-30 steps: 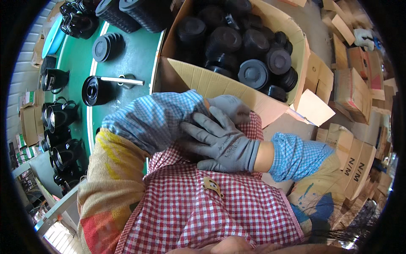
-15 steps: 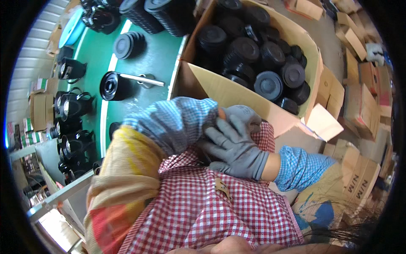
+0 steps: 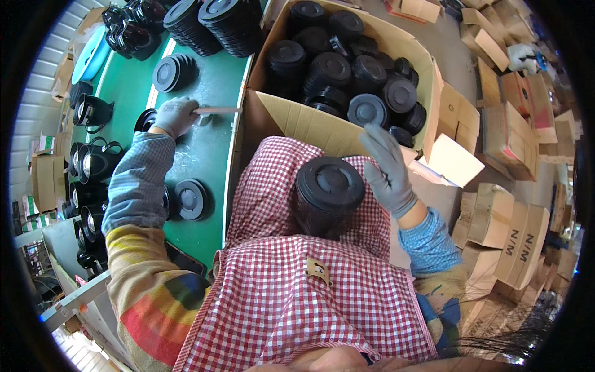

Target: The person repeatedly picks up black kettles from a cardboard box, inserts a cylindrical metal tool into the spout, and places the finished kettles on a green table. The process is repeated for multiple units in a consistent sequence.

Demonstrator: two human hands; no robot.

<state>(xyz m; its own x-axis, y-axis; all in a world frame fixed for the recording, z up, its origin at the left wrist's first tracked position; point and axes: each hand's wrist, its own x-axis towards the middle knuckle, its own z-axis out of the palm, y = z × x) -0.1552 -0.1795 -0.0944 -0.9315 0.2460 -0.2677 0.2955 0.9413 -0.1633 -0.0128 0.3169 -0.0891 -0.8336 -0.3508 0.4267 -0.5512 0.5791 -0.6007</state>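
Observation:
My left hand [image 3: 176, 116], in a grey glove, is closed around one end of a pale slim rod [image 3: 218, 110] over the green table. Its other end points right, toward the table's edge. Partly hidden behind that hand is a black round part [image 3: 145, 120]. Between my knees, against the checked apron, stands a dark cylinder with a round black lid [image 3: 330, 184] on top. To its right my gloved right hand [image 3: 389, 177] is raised, fingers stretched out, holding nothing. More black lids [image 3: 192, 198] lie on the table beside my left forearm.
A large cardboard box [image 3: 304, 121] full of black round lids [image 3: 367, 110] stands ahead. Stacks of lids [image 3: 229, 25] and a short stack [image 3: 173, 72] sit on the green table [image 3: 214, 149]. Black jugs [image 3: 98, 158] line its left side; cartons [image 3: 514, 235] fill the right.
My left hand has gone from my lap to the table and taken hold of the rod. My right hand has lifted away to the right, uncovering the lidded cylinder.

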